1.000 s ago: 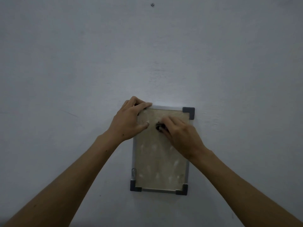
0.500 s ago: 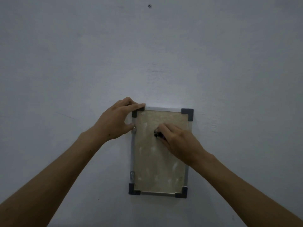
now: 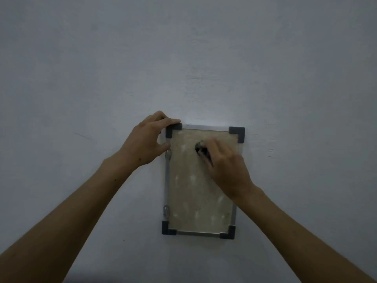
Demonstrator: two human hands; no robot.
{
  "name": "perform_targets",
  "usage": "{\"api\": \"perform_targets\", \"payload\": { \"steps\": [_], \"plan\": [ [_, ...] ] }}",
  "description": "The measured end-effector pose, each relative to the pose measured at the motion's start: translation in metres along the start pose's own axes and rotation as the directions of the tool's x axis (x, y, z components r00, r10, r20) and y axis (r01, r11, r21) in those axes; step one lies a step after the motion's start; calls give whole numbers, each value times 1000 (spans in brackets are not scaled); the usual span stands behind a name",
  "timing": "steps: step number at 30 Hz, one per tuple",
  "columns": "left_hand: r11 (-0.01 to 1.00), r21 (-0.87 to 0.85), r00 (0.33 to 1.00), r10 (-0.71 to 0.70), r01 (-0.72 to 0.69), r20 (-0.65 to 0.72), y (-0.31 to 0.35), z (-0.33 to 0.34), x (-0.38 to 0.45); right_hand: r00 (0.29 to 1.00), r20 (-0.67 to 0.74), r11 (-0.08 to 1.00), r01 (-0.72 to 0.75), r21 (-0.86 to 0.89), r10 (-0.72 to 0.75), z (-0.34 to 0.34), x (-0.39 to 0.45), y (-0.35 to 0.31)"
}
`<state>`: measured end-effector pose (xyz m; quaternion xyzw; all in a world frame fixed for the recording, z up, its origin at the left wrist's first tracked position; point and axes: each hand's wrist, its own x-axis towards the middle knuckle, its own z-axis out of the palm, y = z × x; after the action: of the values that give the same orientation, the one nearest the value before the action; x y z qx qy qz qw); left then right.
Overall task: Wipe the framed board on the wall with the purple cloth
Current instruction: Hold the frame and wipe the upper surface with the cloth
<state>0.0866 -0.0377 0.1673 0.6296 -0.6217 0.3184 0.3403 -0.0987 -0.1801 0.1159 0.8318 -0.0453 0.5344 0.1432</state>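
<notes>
Framed board (image 3: 201,186) (upright on wall): left hand (image 3: 145,141) grips its top-left corner, right hand (image 3: 222,160) pinches dark cloth (image 3: 199,149)

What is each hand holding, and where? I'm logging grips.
The right hand pinches the small dark cloth at its fingertips, pressed on the board. The left hand grips the board's top-left corner.

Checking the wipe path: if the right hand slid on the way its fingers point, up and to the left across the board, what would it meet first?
Probably the left hand gripping the framed board at its top-left dark corner cap.
</notes>
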Motion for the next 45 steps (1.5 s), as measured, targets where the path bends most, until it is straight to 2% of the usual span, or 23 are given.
{"api": "perform_targets", "payload": {
  "steps": [2,3,6,7,10,14,18,22,23,25,27,28,31,32,33,35,36,37,39,40,41,44,45],
  "plan": [
    [1000,-1,1000,-4,4,2,-1,0,0,976,134,983,179,-49,-171,4,-11,-1],
    [1000,-1,1000,-6,6,0,-1,0,-1,979,134,984,164,-64,-155,2,-12,3],
    [1000,4,1000,-13,13,-16,1,3,-1,985,-67,987,-161,-8,160,-5,-19,15],
    [1000,11,1000,-16,16,-24,2,4,-1,983,-73,985,-171,-26,169,-4,-24,14],
    [999,17,999,-29,30,-26,3,5,-3,1000,-2,989,-1,-151,1,0,-41,14],
    [999,27,999,-44,44,-26,6,6,-2,927,-215,946,-322,-29,309,-13,-36,25],
    [998,40,998,-52,53,-29,8,6,-2,998,-25,987,-54,-149,51,-8,-39,19],
    [997,51,997,-57,59,-44,10,7,-2,939,-183,952,-303,-43,291,-18,-25,27],
    [997,54,997,-60,62,-46,11,8,-2,960,-150,967,-247,-59,236,-16,-24,25],
    [996,57,997,-60,62,-41,12,8,-1,1000,17,991,24,-129,-22,-12,-23,20],
    [996,59,997,-59,61,-40,11,8,-1,970,136,958,224,-177,-201,-17,-12,22],
    [996,60,997,-59,61,-41,11,8,-1,974,125,958,210,-194,-188,-21,-3,25],
    [996,63,997,-60,63,-48,12,9,-1,993,-89,985,-86,-153,73,-30,18,26],
    [996,65,997,-61,64,-52,13,9,-1,993,-98,988,-79,-135,66,-27,18,24],
    [996,68,997,-60,64,-52,13,9,-1,999,-51,991,1,-135,-8,-23,16,20],
    [995,78,998,-58,61,-40,13,8,-1,962,165,961,242,-134,-220,-13,10,11],
    [995,79,997,-66,68,-31,13,7,-1,936,233,942,303,-147,-265,-11,9,9],
    [994,79,997,-72,74,-19,13,6,0,949,217,951,266,-158,-229,-12,11,10],
    [993,78,996,-90,88,17,15,3,0,1000,21,993,-6,-114,8,-16,18,9],
    [992,81,995,-97,94,35,16,1,0,995,-55,992,-92,-81,88,-15,18,7],
    [991,81,992,-109,104,55,18,-1,0,995,-66,994,-81,-70,76,-12,13,4],
    [988,68,976,-151,141,158,22,-12,4,986,89,987,149,-66,-143,0,-6,-18],
    [985,75,965,-165,152,205,23,-16,5,988,87,991,134,-30,-131,2,-11,-23]
  ]
}}
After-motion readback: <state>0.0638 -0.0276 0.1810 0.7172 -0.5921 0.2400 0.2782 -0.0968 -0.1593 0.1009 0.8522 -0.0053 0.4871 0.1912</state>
